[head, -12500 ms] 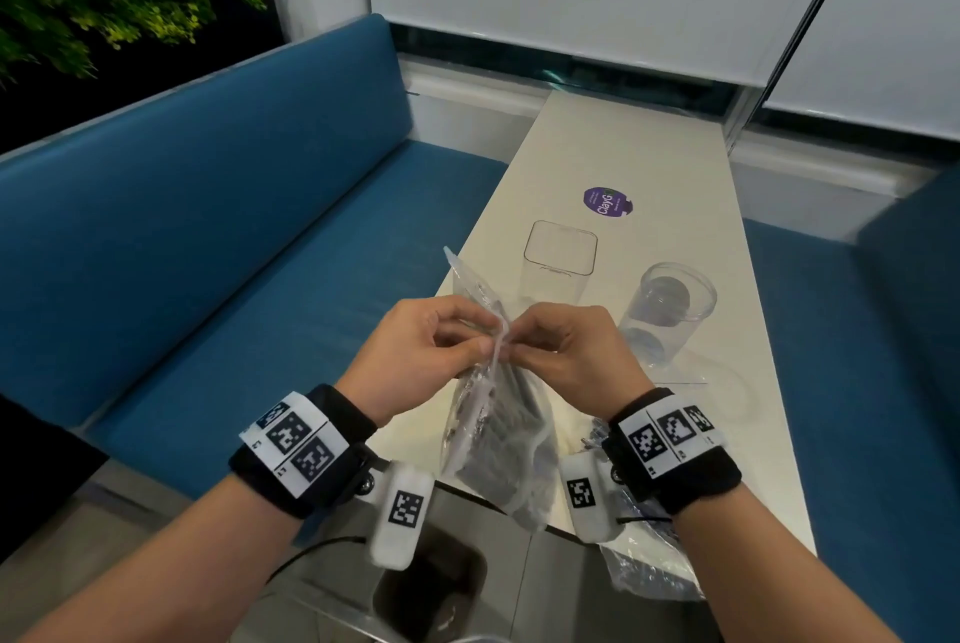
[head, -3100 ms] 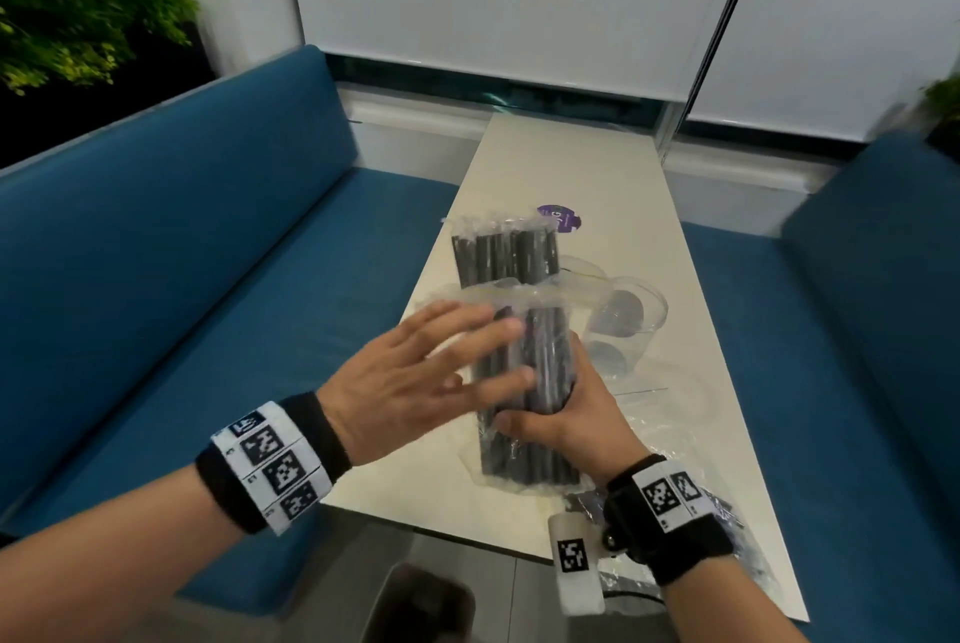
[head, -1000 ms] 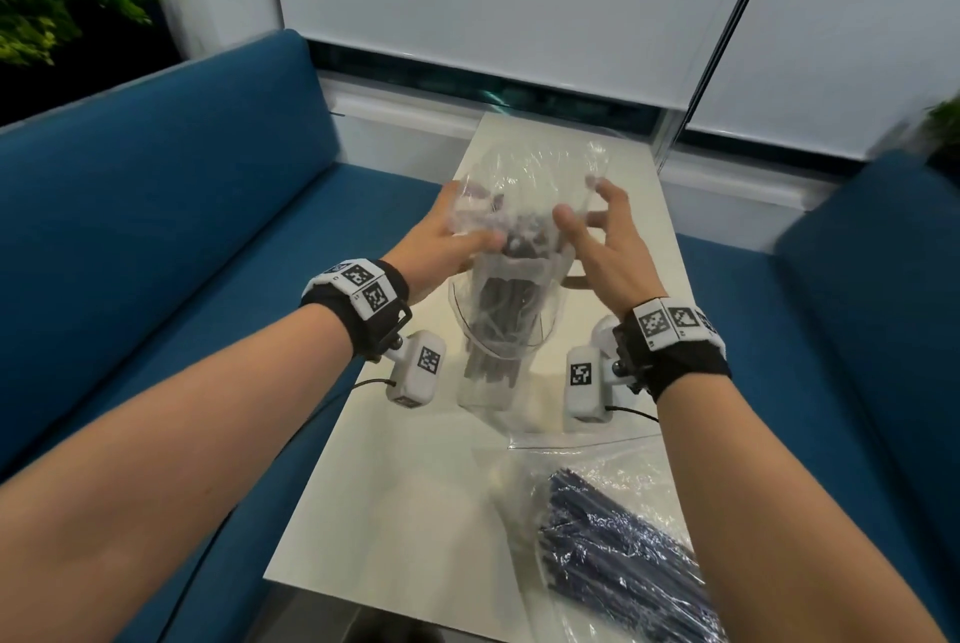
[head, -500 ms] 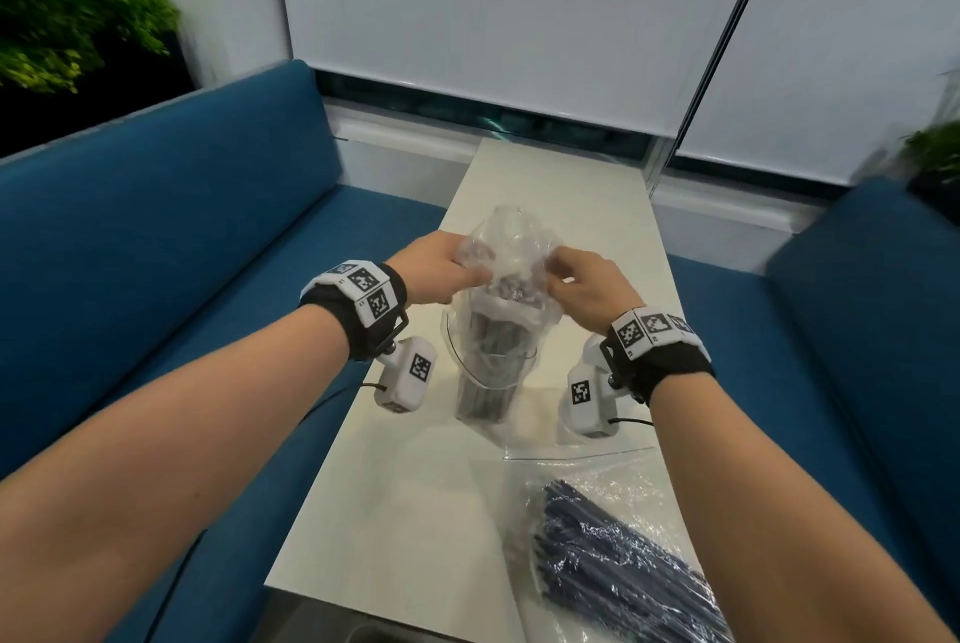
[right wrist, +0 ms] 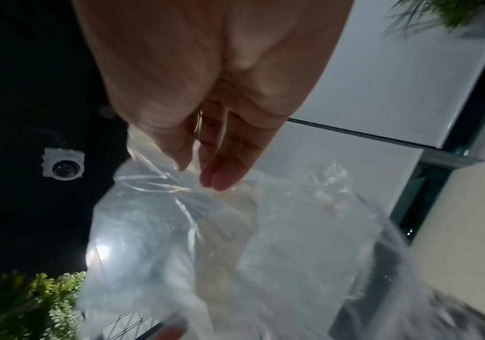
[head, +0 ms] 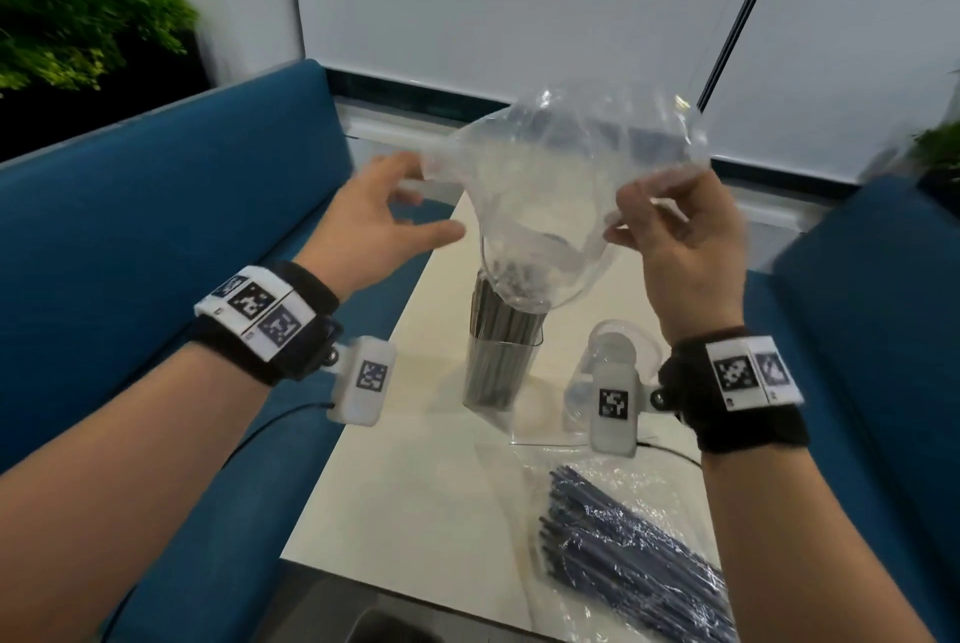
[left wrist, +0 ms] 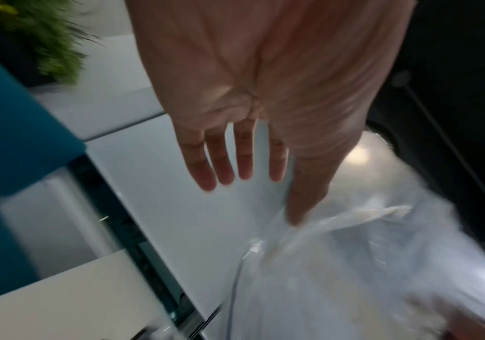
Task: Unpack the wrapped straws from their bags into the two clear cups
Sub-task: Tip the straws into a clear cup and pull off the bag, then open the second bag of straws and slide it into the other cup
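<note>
An empty clear bag hangs in the air above the square clear cup, which holds a bundle of dark wrapped straws standing upright. My right hand pinches the bag's right edge between thumb and fingers; the right wrist view shows that pinch on the bag. My left hand is spread, fingers straight, beside the bag's left edge. In the left wrist view only the thumb tip touches the bag. The round clear cup stands right of the square one, mostly hidden by my wrist camera.
A second clear bag of dark blue wrapped straws lies on the narrow white table near its front right edge. Blue bench seats run along both sides. A window wall closes the far end.
The bag has risen off the straws, which stay standing in the square cup. My left hand has opened and let go of the bag; the right hand still pinches it.
</note>
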### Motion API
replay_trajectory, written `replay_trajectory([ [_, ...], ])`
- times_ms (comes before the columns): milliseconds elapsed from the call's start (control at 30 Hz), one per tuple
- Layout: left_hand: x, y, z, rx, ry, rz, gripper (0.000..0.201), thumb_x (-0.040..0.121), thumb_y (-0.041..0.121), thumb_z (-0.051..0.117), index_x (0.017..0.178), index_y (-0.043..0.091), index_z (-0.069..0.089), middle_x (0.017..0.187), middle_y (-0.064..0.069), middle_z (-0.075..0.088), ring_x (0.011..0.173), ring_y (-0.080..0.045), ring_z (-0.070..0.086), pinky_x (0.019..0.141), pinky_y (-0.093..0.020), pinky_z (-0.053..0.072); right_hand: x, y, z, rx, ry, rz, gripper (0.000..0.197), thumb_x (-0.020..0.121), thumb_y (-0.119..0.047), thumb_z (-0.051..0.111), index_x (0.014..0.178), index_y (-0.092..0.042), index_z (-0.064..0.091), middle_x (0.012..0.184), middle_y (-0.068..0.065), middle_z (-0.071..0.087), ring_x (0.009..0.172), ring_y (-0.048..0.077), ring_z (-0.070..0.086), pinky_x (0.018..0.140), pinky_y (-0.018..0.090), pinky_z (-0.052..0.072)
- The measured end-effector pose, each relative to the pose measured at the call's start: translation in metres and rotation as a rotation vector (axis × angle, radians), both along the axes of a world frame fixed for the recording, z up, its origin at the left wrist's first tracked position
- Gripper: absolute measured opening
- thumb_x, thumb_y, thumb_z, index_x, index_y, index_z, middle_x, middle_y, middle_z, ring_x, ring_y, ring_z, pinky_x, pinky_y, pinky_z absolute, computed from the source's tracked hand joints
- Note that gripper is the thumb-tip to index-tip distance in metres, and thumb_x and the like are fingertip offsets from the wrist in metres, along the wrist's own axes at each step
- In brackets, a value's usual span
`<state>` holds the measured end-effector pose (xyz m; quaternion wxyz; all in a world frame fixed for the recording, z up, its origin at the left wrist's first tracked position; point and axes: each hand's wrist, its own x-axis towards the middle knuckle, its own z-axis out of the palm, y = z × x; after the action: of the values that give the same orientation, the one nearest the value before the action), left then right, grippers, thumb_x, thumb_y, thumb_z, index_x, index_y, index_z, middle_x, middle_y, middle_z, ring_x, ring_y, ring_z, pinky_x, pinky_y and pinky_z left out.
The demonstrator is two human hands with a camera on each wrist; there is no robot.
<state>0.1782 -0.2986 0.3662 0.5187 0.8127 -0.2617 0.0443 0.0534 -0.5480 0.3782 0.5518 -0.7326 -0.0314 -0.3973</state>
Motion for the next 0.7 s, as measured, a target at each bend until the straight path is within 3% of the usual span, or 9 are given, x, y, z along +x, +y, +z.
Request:
replay_trajectory([
  [100,-0.017,0.024,-0.023,-0.171,0.275,-0.024,0.029,0.098,0.014,0.060,0.124,0.026,0.066,0.127,-0.015,0.067,0.088,-0.020,0.072,0.073,-0.038,0.064,-0.031,0.019,-0.034,-0.096,-0.012,-0.044,0.012,0.093,-0.013,0.077,0.098,-0.005,0.070,0.095,0.003,0.074,0.086,0.015,0.075,0.077,0.037,0.064],
  [167,-0.028,0.041,-0.038,-0.373,0.598,-0.079,0.030,0.105,0.036,0.047,0.124,0.025,0.068,0.129,-0.023,0.066,0.085,-0.032,0.073,0.065,-0.042,0.062,-0.049,0.038,-0.062,-0.176,0.008,-0.018,0.019,0.087,-0.014,0.083,0.095,-0.001,0.072,0.092,0.001,0.076,0.085,0.005,0.073,0.074,0.025,0.060],
  [233,-0.039,0.057,-0.055,-0.448,0.757,-0.272,0.050,0.100,0.062,0.040,0.130,0.032,0.066,0.131,-0.021,0.066,0.097,-0.039,0.069,0.082,-0.058,0.054,-0.059,0.057,-0.099,-0.344,0.056,0.135,0.011,0.085,-0.002,0.082,0.086,-0.002,0.072,0.095,-0.002,0.075,0.090,0.000,0.070,0.081,0.016,0.053],
  [300,-0.052,0.071,-0.070,-0.397,0.771,-0.436,0.049,0.096,0.051,0.059,0.143,0.036,0.054,0.132,-0.014,0.067,0.108,-0.037,0.070,0.097,-0.069,0.044,-0.064,0.071,-0.141,-0.567,0.211,0.274,0.011,0.086,0.001,0.077,0.086,-0.010,0.073,0.105,-0.010,0.071,0.096,0.003,0.070,0.084,0.020,0.055],
  [400,-0.072,0.081,-0.105,-0.080,0.657,-0.329,0.074,0.088,0.004,0.078,0.141,0.046,0.048,0.125,-0.007,0.069,0.096,-0.034,0.076,0.081,-0.056,0.061,-0.072,0.078,-0.190,-0.788,0.587,0.385,0.034,0.089,-0.001,0.059,0.109,-0.021,0.076,0.133,-0.007,0.068,0.121,0.016,0.067,0.103,0.034,0.054],
  [500,-0.086,0.080,-0.147,0.010,0.675,-0.188,0.070,0.086,0.001,0.077,0.130,0.051,0.054,0.123,-0.007,0.063,0.094,-0.034,0.074,0.072,-0.043,0.065,-0.087,0.083,-0.206,-0.528,0.720,0.292,0.035,0.094,-0.006,0.055,0.120,-0.027,0.065,0.131,-0.017,0.063,0.121,0.004,0.061,0.107,0.033,0.050],
  [567,-0.085,0.075,-0.182,0.069,0.638,-0.061,0.060,0.087,0.010,0.076,0.130,0.047,0.055,0.119,-0.003,0.061,0.090,-0.026,0.074,0.074,-0.043,0.065,-0.095,0.093,-0.210,-0.337,0.747,0.258,0.026,0.099,-0.029,0.062,0.125,-0.031,0.055,0.130,-0.021,0.059,0.123,-0.002,0.056,0.106,0.029,0.051],
  [633,-0.080,0.065,-0.210,0.136,0.592,0.062,0.054,0.088,0.015,0.075,0.132,0.039,0.055,0.114,-0.004,0.061,0.086,-0.022,0.073,0.071,-0.042,0.065,-0.097,0.102,-0.215,-0.407,0.889,0.324,0.046,0.099,-0.050,0.059,0.140,-0.034,0.046,0.145,-0.019,0.052,0.135,-0.002,0.047,0.113,0.028,0.043],
  [700,-0.074,0.052,-0.228,0.172,0.538,0.151,0.051,0.090,0.011,0.072,0.132,0.028,0.048,0.104,-0.007,0.062,0.078,-0.021,0.069,0.060,-0.034,0.059,-0.096,0.102,-0.225,-0.605,0.979,0.331,0.053,0.102,-0.051,0.055,0.149,-0.030,0.043,0.155,-0.013,0.045,0.144,0.006,0.039,0.120,0.030,0.033],
])
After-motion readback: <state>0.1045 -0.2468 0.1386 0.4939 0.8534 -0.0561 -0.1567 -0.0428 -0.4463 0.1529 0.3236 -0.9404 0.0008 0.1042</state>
